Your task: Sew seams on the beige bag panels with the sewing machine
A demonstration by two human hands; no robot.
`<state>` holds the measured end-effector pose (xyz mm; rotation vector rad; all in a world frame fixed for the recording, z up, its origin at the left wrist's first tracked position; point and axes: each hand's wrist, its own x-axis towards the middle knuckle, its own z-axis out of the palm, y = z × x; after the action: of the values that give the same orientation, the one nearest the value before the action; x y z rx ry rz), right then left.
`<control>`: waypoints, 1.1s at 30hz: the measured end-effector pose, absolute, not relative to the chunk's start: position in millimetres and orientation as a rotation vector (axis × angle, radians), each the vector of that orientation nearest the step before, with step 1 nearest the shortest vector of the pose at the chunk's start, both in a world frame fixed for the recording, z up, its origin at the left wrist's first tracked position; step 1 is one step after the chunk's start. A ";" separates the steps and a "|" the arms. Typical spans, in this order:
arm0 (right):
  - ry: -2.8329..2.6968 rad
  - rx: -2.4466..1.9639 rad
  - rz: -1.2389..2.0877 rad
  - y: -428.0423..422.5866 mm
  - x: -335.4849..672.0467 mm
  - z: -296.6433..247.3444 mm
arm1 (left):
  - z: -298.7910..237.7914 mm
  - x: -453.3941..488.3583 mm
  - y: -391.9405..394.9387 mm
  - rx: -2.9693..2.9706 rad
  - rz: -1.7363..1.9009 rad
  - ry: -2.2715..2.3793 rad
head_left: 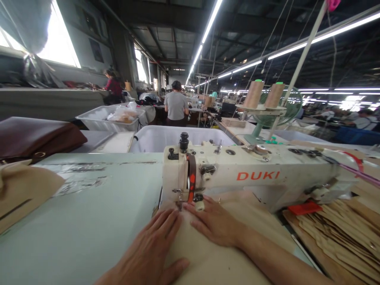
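Observation:
A white sewing machine (219, 174) with orange lettering stands across the table before me. Under its needle area lies a large beige fabric piece (213, 257), which spreads toward me and to the right below the machine arm. My left hand (156, 237) rests flat on the fabric just left of the presser foot, fingers stretched out and thumb apart. On the other side, my right hand (212, 221) lies flat on the same fabric, its fingertips close to the needle area. The needle tip and the seam are too small to make out.
A pale green tabletop (89, 213) extends left, with another beige piece (26, 190) and a brown bag-like item (38, 138) on it. Stacked beige strips (335, 233) lie at right. Behind are a white bin (181, 136), thread cones (253, 94) and a person (176, 103).

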<state>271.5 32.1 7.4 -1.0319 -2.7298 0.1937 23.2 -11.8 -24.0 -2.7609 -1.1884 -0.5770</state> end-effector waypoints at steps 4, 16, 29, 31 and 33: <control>-2.723 -1.044 0.205 32.4 270.0 8.6 | -21.3 24.9 -12.0 -2.774 -0.533 -1.213; -2.714 -1.042 0.190 32.3 268.3 7.3 | -14.0 27.2 -13.2 -2.833 -0.513 -1.311; -2.723 -1.015 0.063 34.2 267.6 1.0 | -14.1 28.2 -12.4 -2.836 -0.542 -1.283; -2.699 -1.012 -0.073 31.0 265.6 2.1 | -13.7 27.7 -13.1 -2.836 -0.535 -1.281; -2.662 -0.975 -0.264 18.8 268.8 13.0 | -13.5 24.1 -20.5 -2.835 -0.532 -1.288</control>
<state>268.8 18.8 13.0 -0.9745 -2.6620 -0.2635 24.1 -20.5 -13.5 -2.8351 -1.2884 -0.5325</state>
